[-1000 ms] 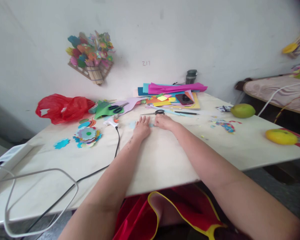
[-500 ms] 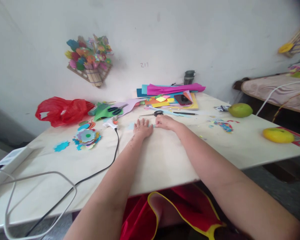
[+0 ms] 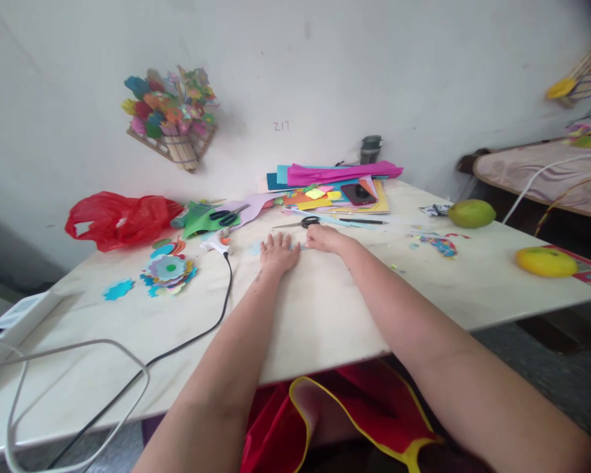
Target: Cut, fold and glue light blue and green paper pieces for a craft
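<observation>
My left hand [image 3: 280,253] lies flat on the table with its fingers spread, pressing on a pale blue piece of paper [image 3: 256,249] that shows at its left edge. Just to the right, my right hand [image 3: 324,238] is closed, its fingertips at a light blue bit between the hands; what it grips is too small to make out. Scissors with black handles [image 3: 309,223] lie right behind my right hand. A white glue gun [image 3: 217,244] rests to the left of my left hand.
Stacked paper flowers [image 3: 170,270], a red plastic bag [image 3: 123,220] and green paper [image 3: 198,220] with more scissors [image 3: 229,215] lie left. Behind are coloured sheets and a phone [image 3: 358,194]. Right are paper scraps [image 3: 438,245], a green fruit [image 3: 471,213] and a yellow fruit [image 3: 546,261].
The whole view has shifted slightly. Both hands keep nearly the same pose and place on the table.
</observation>
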